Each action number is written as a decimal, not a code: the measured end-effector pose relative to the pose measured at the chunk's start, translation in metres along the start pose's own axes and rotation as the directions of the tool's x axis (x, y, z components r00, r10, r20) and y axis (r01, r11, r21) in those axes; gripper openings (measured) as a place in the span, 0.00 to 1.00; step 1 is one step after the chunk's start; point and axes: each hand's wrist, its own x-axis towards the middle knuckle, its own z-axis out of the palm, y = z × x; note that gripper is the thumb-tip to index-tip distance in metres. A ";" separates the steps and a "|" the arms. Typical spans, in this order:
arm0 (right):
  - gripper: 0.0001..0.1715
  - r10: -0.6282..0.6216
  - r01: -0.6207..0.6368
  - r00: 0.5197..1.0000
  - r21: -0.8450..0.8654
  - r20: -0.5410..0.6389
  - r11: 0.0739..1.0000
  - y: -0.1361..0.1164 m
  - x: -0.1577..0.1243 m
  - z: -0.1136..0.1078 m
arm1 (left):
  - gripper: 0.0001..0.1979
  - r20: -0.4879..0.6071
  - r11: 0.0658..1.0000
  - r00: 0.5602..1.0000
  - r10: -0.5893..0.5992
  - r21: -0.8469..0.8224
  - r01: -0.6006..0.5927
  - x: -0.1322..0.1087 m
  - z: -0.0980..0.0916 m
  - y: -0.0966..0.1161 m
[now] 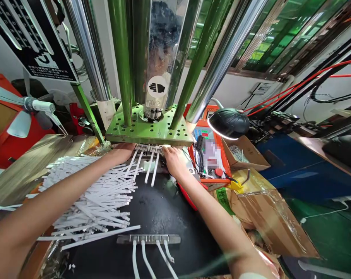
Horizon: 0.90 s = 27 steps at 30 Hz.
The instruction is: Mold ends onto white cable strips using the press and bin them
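Left hand (123,152) and right hand (173,158) flank white strips (148,170) by the green plate (149,133) — grasp unclear.

Through one head-worn camera I am looking forward and down across the black table (160,205). The lens is sitting close above its near part, showing the left hand (123,152) and right hand (173,159) farther off, mid-frame, and is taking in the window (262,46) at upper right.

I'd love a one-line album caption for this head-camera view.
Left hand and right hand flank white strips by the edge of the green plate, near a heap of loose strips.
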 end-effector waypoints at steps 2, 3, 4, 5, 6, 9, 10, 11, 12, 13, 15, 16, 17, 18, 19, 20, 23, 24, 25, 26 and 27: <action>0.21 0.024 -0.024 0.999 -0.017 0.037 1.000 -0.009 -0.047 -0.009 | 0.10 0.087 1.000 0.996 -0.003 -0.009 0.004 -0.033 0.009 0.015; 0.24 0.026 -0.026 0.998 -0.002 0.056 1.000 -0.013 -0.073 -0.015 | 0.10 0.133 1.000 0.991 0.009 -0.022 -0.006 -0.052 0.014 0.025; 0.24 0.026 -0.028 0.997 0.028 0.069 0.999 -0.018 -0.099 -0.021 | 0.10 0.183 0.999 0.983 0.031 -0.038 -0.025 -0.070 0.019 0.036; 0.24 0.026 -0.031 0.997 0.068 0.077 0.997 -0.022 -0.123 -0.026 | 0.10 0.238 0.997 0.969 0.059 -0.053 -0.048 -0.088 0.024 0.046; 0.24 0.028 -0.037 0.997 0.116 0.079 0.993 -0.028 -0.145 -0.030 | 0.09 0.296 0.996 0.951 0.085 -0.062 -0.070 -0.104 0.028 0.056; 0.18 0.041 -0.055 0.997 0.263 0.057 0.963 -0.042 -0.191 -0.036 | 0.07 0.431 0.994 0.896 0.107 -0.050 -0.094 -0.136 0.042 0.078; 0.15 0.046 -0.060 0.998 0.306 0.053 0.950 -0.046 -0.199 -0.036 | 0.07 0.447 0.995 0.888 0.102 -0.043 -0.093 -0.141 0.047 0.081; 0.14 0.046 -0.063 0.997 0.343 0.059 0.937 -0.047 -0.204 -0.037 | 0.08 0.449 0.995 0.887 0.103 -0.049 -0.091 -0.143 0.051 0.083; 0.12 0.039 -0.066 0.996 0.377 0.078 0.924 -0.047 -0.206 -0.038 | 0.08 0.444 0.994 0.889 0.111 -0.064 -0.092 -0.144 0.055 0.083; 0.12 0.021 -0.065 0.994 0.410 0.111 0.910 -0.045 -0.204 -0.039 | 0.08 0.437 0.992 0.891 0.123 -0.083 -0.096 -0.144 0.058 0.081; 0.12 -0.045 -0.056 0.980 0.480 0.195 0.875 -0.038 -0.194 -0.043 | 0.07 0.429 0.988 0.892 0.142 -0.116 -0.101 -0.142 0.062 0.077; 0.13 -0.071 -0.068 0.967 0.517 0.245 0.853 -0.033 -0.184 -0.044 | 0.07 0.427 0.987 0.892 0.145 -0.123 -0.102 -0.141 0.063 0.075; 0.13 -0.082 -0.099 0.951 0.547 0.296 0.831 -0.029 -0.173 -0.043 | 0.07 0.426 0.987 0.893 0.145 -0.122 -0.102 -0.141 0.064 0.074; 0.14 -0.076 -0.139 0.937 0.564 0.340 0.814 -0.025 -0.159 -0.040 | 0.08 0.424 0.988 0.894 0.141 -0.115 -0.101 -0.141 0.064 0.074; 0.14 -0.053 -0.182 0.927 0.569 0.371 0.802 -0.023 -0.143 -0.034 | 0.08 0.420 0.989 0.898 0.134 -0.107 -0.098 -0.141 0.064 0.074; 0.15 -0.013 -0.222 0.924 0.565 0.382 0.795 -0.022 -0.125 -0.026 | 0.08 0.413 0.991 0.902 0.124 -0.095 -0.093 -0.142 0.064 0.076; 0.17 0.138 -0.269 0.953 0.543 0.269 0.795 -0.024 -0.069 0.001 | 0.07 0.389 0.997 0.918 0.079 -0.042 -0.068 -0.148 0.062 0.083; 0.17 0.186 -0.272 0.960 0.541 0.209 0.796 -0.025 -0.052 0.008 | 0.07 0.380 0.998 0.923 0.064 -0.022 -0.060 -0.150 0.061 0.086; 0.17 0.220 -0.268 0.964 0.543 0.153 0.796 -0.025 -0.037 0.013 | 0.08 0.372 0.998 0.927 0.053 -0.005 -0.056 -0.152 0.060 0.089; 0.17 0.238 -0.256 0.966 0.547 0.105 0.797 -0.026 -0.027 0.015 | 0.08 0.367 0.999 0.929 0.046 0.010 -0.054 -0.153 0.058 0.091; 0.17 0.242 -0.238 0.968 0.554 0.068 0.798 -0.025 -0.020 0.014 | 0.09 0.366 0.998 0.930 0.041 0.022 -0.052 -0.154 0.056 0.092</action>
